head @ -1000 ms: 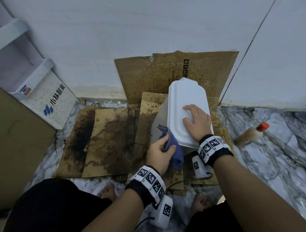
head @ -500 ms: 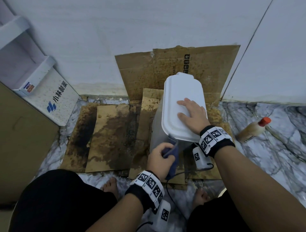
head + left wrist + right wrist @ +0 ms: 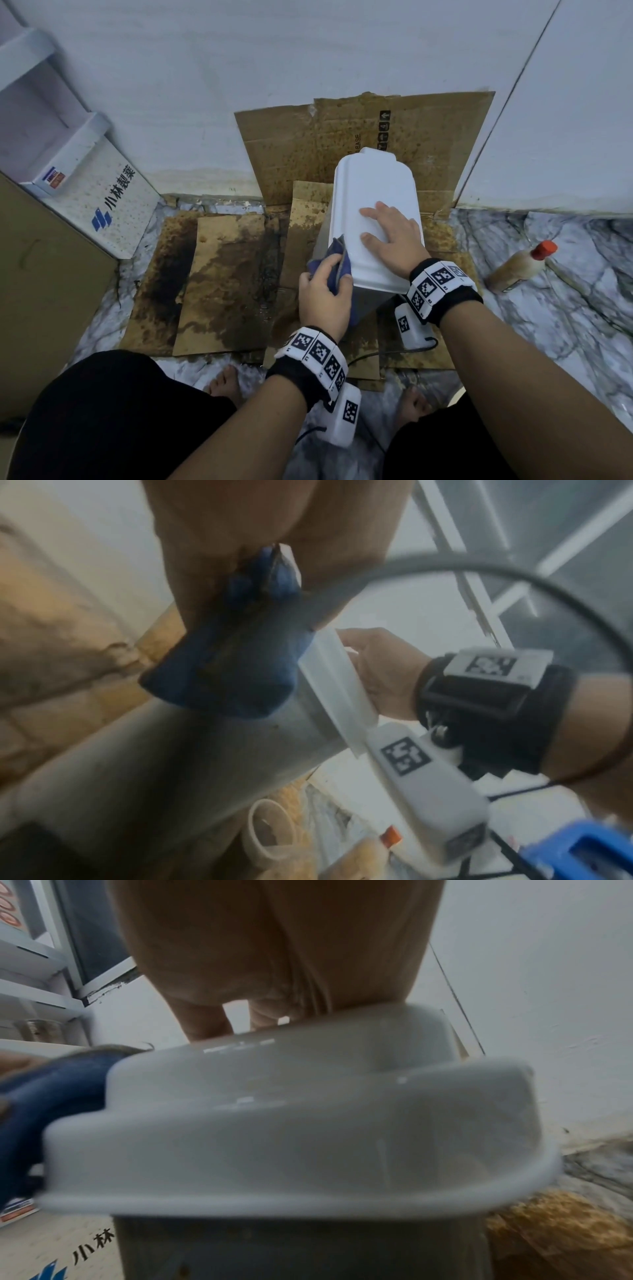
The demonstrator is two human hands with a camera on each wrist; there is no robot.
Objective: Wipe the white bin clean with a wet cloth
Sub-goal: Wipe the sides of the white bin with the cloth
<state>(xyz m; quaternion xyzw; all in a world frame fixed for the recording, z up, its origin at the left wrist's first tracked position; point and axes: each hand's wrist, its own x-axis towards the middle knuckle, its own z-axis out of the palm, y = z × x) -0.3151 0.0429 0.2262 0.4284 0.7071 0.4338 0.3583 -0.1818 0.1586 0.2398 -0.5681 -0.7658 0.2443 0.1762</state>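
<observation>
The white bin (image 3: pixel 370 192) stands on stained cardboard against the wall, its lid closed. My right hand (image 3: pixel 390 236) lies flat on the near part of the lid (image 3: pixel 308 1110), fingers straight. My left hand (image 3: pixel 323 294) grips a bunched blue cloth (image 3: pixel 334 265) and holds it against the bin's left side just under the lid's rim. In the left wrist view the blue cloth (image 3: pixel 236 664) sits pressed on the grey side wall (image 3: pixel 192 756), with the left hand's fingers hidden behind it. A corner of the cloth (image 3: pixel 44 1096) shows at the lid's left edge.
Soiled cardboard sheets (image 3: pixel 222 284) cover the marble floor (image 3: pixel 565 308) and lean on the wall. A bottle with a red cap (image 3: pixel 520 263) lies to the right. A white printed box (image 3: pixel 113 198) and a large brown carton (image 3: pixel 44 291) stand at the left. My bare feet (image 3: pixel 224 380) are near the cardboard's front edge.
My left hand slid the cloth down the bin's left side, then back up to just under the lid rim. My right hand stayed flat on the lid.
</observation>
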